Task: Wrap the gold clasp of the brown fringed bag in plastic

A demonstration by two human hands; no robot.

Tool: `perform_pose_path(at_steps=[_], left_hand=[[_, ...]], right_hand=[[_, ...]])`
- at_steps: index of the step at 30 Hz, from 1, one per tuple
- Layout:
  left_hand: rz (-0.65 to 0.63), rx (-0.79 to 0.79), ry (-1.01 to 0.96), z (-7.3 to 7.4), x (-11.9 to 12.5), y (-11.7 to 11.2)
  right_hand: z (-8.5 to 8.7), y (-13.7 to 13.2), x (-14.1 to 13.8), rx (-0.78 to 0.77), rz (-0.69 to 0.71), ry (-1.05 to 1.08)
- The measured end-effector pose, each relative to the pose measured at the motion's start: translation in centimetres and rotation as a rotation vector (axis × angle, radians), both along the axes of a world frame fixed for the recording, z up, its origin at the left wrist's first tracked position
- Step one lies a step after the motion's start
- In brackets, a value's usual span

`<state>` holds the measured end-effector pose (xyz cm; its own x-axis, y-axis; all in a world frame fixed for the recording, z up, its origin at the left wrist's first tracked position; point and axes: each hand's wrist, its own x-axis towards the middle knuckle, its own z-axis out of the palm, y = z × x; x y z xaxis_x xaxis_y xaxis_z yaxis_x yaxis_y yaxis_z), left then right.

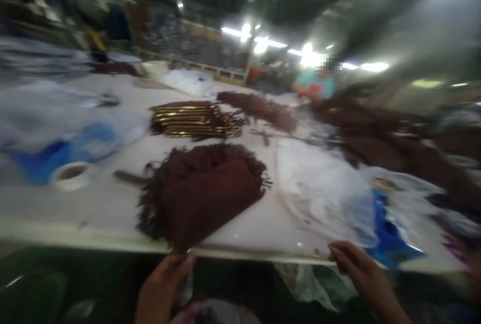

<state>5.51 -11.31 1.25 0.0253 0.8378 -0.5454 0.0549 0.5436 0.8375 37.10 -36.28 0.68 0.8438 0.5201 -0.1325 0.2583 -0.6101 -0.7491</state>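
A brown fringed piece, soft like suede point(210, 199), lies folded on the white table point(248, 236), its lower corner at the front edge. Right by that corner is my left hand point(163, 284), its fingers closed. A pale, see-through strip hangs beside those fingers, too blurred to name. My right hand point(356, 266) is at the table edge further right, thumb and fingers pressed together; whatever may be between them is too small to see. Just beyond it lies a clear plastic bag point(323, 189).
Behind the fringed piece is a stack of brown pieces with gold edges point(184, 119). A roll of tape point(71, 176) and blue plastic point(93, 141) lie left. More blue plastic point(391, 234) and brown material point(398, 158) lie right. Another person point(315, 83) is at the far end.
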Motion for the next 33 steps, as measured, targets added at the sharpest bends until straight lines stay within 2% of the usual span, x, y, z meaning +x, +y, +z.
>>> perform_pose_path(at_steps=[1,2,3,6,8,11,14,18,26,33], left_hand=[[0.001,0.011,-0.035,-1.1,-0.4,0.4],[-0.111,0.047,-0.17,-2.3,-0.8,0.8],[-0.137,0.066,-0.256,-3.3,-1.3,1.1],[-0.115,0.107,-0.323,-5.3,-1.9,1.2],[-0.108,0.144,-0.336,-5.7,-1.8,0.9],[-0.132,0.186,-0.375,-6.0,-1.6,0.6],[-0.142,0.193,-0.422,-6.5,-1.7,0.8],[-0.114,0.15,-0.504,-7.1,-1.8,1.1],[-0.062,0.041,-0.57,-6.9,-1.9,1.3],[-0.041,-0.074,-0.586,-7.1,-2.1,1.6]], right_hand=[[-0.2,2.8,-1.7,0.024,0.122,0.048],[-0.3,5.8,-3.8,0.044,0.244,0.107],[-0.1,8.7,-6.2,0.06,0.375,0.178],[0.9,15.9,-13.7,0.065,0.76,0.396],[1.4,19.3,-17.2,0.061,0.894,0.347],[1.6,22.5,-19.2,0.02,0.985,0.153],[1.6,23.8,-19.4,-0.048,1.046,0.019],[2.1,24.0,-19.9,-0.153,1.116,-0.13],[2.9,24.1,-21.1,-0.349,1.19,-0.469],[2.9,24.6,-21.2,-0.4,1.243,-0.547]])
